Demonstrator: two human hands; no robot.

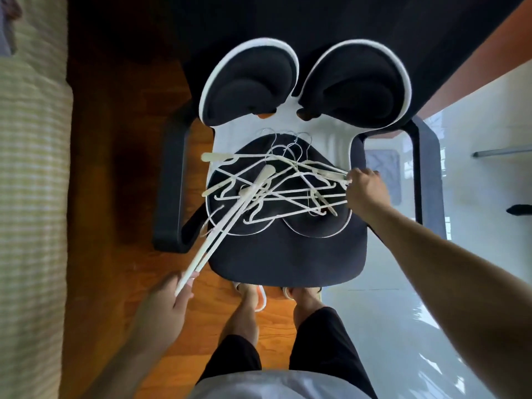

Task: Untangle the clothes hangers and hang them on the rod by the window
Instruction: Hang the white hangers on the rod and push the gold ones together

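On the chair (pixel 288 254) seat I see the hangers (pixel 276 188) in a tangled heap. My left hand (pixel 164 303) has its fingers clamped on one hanger (pixel 230 223) angled out of the heap; my right hand (pixel 365 188) grips the heap's right edge.

A tangled heap of thin white clothes hangers (pixel 276 188) lies flat across the dark chair seat (pixel 288 254), hooks toward its backrest, while one hanger (pixel 230 223) slants out over the seat's front-left edge.
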